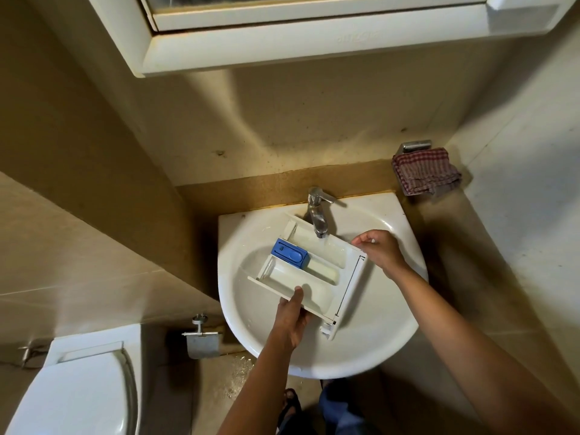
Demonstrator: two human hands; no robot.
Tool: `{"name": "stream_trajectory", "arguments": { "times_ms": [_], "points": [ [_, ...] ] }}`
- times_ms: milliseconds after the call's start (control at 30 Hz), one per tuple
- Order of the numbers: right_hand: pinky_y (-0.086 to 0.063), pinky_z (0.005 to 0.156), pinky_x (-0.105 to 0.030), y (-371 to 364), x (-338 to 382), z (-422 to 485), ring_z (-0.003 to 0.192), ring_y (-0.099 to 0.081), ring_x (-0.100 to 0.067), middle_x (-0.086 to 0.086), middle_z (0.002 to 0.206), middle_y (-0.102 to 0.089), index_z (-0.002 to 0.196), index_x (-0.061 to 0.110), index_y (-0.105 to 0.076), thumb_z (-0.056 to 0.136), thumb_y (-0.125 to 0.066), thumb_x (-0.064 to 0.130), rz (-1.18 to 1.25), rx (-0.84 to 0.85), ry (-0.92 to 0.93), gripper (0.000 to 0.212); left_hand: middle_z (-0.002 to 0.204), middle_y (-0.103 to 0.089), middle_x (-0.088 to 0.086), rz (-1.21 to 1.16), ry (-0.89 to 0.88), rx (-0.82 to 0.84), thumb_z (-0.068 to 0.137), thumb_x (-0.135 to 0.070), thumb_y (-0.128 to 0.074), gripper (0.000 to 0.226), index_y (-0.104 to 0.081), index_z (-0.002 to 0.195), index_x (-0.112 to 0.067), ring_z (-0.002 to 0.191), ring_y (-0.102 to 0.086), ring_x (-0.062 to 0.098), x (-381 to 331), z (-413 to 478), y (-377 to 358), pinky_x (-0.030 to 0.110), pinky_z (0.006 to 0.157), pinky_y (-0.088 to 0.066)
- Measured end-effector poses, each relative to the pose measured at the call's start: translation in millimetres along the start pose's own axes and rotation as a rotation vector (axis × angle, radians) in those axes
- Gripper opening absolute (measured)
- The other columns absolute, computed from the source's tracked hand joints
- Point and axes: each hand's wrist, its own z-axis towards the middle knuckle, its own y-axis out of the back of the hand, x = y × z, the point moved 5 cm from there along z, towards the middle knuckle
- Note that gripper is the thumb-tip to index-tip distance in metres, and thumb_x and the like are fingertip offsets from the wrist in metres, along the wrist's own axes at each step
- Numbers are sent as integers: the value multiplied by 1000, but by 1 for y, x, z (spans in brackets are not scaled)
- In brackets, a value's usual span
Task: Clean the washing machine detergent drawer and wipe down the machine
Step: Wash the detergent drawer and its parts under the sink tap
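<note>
Left hand: the left hand (290,318) reaches up from below; thumb on top of the drawer's near edge, fingers curled under it; a firm grip
Right hand: the right hand (381,251) comes in from the right with a bent wrist; fingertips pinch the drawer's far right corner
Drawer: the white detergent drawer (317,274) is held over the sink (376,324), tilted, its far end right under the tap (318,215); open compartments face up
Blue insert: a blue insert (290,254) sits in the drawer's left compartment
Water: a pale streak runs from the spout into the drawer; too blurred to be sure it is water
Cloth: a red-checked cloth (423,172) lies bunched on a metal holder (414,146) on the wall, up right of the sink and well apart from both hands
Around: a toilet (72,394) at lower left; a metal paper holder (202,339) between it and the sink; a white cabinet (282,42) overhead
In the way: the tap's spout hangs over the drawer's back end
Writing: raised lettering (357,36) on the cabinet frame; too faint to read
</note>
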Motion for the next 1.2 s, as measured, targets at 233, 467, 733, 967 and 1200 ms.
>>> {"name": "stream_trajectory", "arguments": {
  "times_ms": [233,467,733,967,1200],
  "points": [
    [-42,75,-23,10,4,-6,84,-61,-16,-3,84,-69,70,16,-67,81,-67,6,-121,107,-73,15,89,-72,11,165,15,-6,98,-33,-54,29,-62,105,-7,85,-66,28,7,-24,7,51,96,-50],
    [-41,60,-19,31,26,-7,86,-59,-14,4,80,-67,76,12,-70,79,-66,4,-257,136,-111,9,98,-74,14,97,107,65,98,-34,-52,34,-63,108,-3,86,-72,26,25,-49,-13,36,71,-60],
    [-44,70,-25,42,35,-5,90,-63,-21,-5,88,-72,63,18,-69,80,-67,14,-354,183,-74,17,107,-73,10,143,144,107,94,-57,-43,47,-67,105,-17,91,-71,22,23,-60,-20,34,78,-59],
    [-41,88,-27,32,10,-5,108,-56,-19,-3,112,-61,106,18,-63,89,-60,15,-133,151,-66,18,98,-73,18,109,43,-43,85,-54,-64,60,-66,109,1,86,-73,31,23,-58,-26,36,72,-61],
    [-41,102,-33,10,-14,5,120,-48,-20,-1,131,-44,139,23,-39,84,-67,15,47,199,-155,62,89,-72,16,102,-77,-254,75,-54,-75,60,-65,96,1,78,-72,30,20,-57,-38,26,54,-57]
  ]
}}
